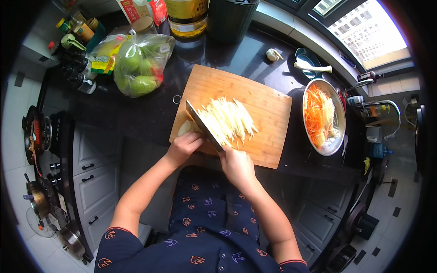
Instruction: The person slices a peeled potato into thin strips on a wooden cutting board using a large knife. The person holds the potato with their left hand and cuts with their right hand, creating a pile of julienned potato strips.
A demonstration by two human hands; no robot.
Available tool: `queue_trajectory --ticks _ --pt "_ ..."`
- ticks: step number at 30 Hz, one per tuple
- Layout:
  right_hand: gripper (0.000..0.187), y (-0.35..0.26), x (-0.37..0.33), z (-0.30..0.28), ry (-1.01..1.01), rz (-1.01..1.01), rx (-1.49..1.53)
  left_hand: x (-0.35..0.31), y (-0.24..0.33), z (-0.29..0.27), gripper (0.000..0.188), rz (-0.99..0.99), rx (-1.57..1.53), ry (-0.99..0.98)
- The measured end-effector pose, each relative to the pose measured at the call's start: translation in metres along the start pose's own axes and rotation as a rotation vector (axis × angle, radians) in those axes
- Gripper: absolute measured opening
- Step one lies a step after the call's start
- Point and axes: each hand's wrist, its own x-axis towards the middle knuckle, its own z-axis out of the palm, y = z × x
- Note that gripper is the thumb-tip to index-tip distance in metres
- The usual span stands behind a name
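Observation:
A wooden cutting board [268, 113] lies on the dark counter in front of me. My right hand [237, 166] is wrapped round the handle of a kitchen knife [200, 122], its broad blade slanting up and left across the board. Left of the blade, my left hand [185, 146] presses with bent fingers on a pale, sliced vegetable [184, 128]; its kind is unclear and the fingers partly cover it. Against the blade's right side spreads a heap of pale yellow vegetable strips [230, 119].
Right of the board stands a metal bowl [342, 120] with orange and pale shreds. Behind it are a garlic bulb [273, 55] and a small dish [306, 58] with a pale stalk across it. A plastic bag of green produce [140, 68] sits at the back left, beside bottles.

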Motion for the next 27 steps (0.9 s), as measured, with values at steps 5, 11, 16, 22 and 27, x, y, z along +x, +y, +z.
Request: queue_trajectory --ticks 5,11,16,22,27 --pt "0.015 0.005 -0.006 -0.008 0.078 -0.063 0.005 0.000 -0.002 0.001 0.015 0.022 0.006 0.015" --pt "0.016 0.001 -0.023 -0.029 -0.058 0.021 -0.021 -0.003 -0.002 0.002 0.018 0.038 0.042 0.010" --pt "0.016 0.004 -0.024 -0.025 -0.058 0.020 -0.016 -0.002 -0.002 0.002 0.018 0.024 0.019 0.012" --pt "0.016 0.004 -0.017 -0.018 -0.060 0.023 -0.005 -0.004 -0.001 0.003 0.020 -0.015 0.004 0.029" --pt "0.016 0.001 -0.001 0.002 -0.020 0.031 0.017 -0.001 0.000 0.002 0.021 -0.028 -0.009 0.025"
